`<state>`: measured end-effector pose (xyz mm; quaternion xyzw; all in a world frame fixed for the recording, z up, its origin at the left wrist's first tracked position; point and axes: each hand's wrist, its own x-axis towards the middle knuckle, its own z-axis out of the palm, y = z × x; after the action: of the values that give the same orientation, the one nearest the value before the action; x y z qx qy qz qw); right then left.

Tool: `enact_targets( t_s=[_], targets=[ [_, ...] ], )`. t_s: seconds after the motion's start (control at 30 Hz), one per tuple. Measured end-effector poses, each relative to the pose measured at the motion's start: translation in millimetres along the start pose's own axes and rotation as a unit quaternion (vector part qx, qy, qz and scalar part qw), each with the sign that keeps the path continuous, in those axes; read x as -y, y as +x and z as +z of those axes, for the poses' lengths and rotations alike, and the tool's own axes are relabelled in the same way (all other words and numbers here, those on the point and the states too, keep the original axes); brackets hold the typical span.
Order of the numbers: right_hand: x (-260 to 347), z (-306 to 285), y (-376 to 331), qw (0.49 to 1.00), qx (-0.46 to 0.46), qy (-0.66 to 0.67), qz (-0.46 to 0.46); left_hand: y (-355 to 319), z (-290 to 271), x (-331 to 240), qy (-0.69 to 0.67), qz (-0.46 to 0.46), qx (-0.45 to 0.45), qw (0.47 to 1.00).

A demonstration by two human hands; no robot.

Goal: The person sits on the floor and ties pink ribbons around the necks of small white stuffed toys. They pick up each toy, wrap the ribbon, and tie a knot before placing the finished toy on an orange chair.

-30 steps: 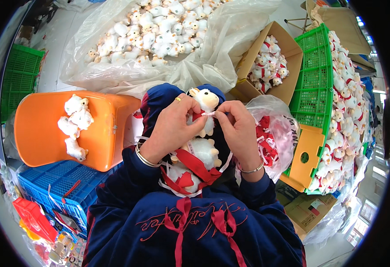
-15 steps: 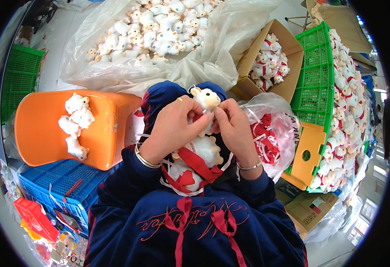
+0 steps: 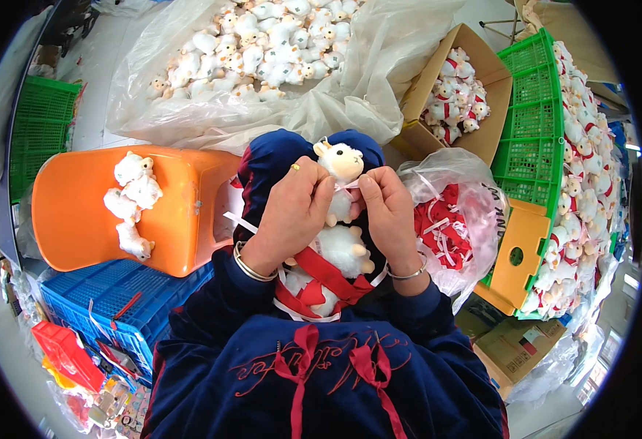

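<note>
Head view: the left hand (image 3: 291,212) and the right hand (image 3: 388,208) meet at the neck of a small white plush alpaca (image 3: 339,175), held upright above the lap; the fingers (image 3: 319,196) of the left hand are pinched narrow on a thin pale ribbon (image 3: 350,186) at the toy's neck, and those of the right hand close on the same ribbon from the other side; both hands are therefore occupied, neither open; a second white plush (image 3: 341,249) lies in the lap below, with red ribbon strips (image 3: 321,274) draped across it

Judgement on method: the tie would sit best if both ends are drawn evenly and the knot kept centred under the chin; the toy's body should stay braced against the palms (it is soft and will twist); loose ribbon ends may snag on the bracelets at either wrist

Surroundings, same view: no bench is visible; the work is done over the lap on a floor crowded with stock; an orange plastic bin (image 3: 79,219) with a few white plush toys lies at the left; a blue crate (image 3: 101,293) below it; a large clear bag of plush (image 3: 262,44) ahead; a cardboard box (image 3: 474,73) of dressed toys, a green crate (image 3: 533,132) and a clear bag of red ribbons (image 3: 445,227) at the right
</note>
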<state>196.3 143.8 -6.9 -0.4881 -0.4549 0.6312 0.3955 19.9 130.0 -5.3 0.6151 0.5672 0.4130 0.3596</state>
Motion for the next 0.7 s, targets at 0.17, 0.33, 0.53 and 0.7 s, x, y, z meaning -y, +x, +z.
enact_targets(
  t_s=[0.17,0.33,0.53,0.7],
  targets=[
    [5,2,-1,1.000,0.002,0.009,0.001,3,-2,-2,0.018,0.005,-0.016,1.000],
    [3,1,-3,0.998,0.025,-0.057,-0.031,2,0,-6,0.022,-0.078,0.003,0.997],
    [7,3,-3,0.998,0.044,0.025,-0.041,-5,-2,-4,-0.032,-0.127,0.009,0.991],
    [5,-11,-2,0.997,0.077,0.008,0.003,-8,-4,-5,-0.036,-0.133,0.027,0.990]
  ],
)
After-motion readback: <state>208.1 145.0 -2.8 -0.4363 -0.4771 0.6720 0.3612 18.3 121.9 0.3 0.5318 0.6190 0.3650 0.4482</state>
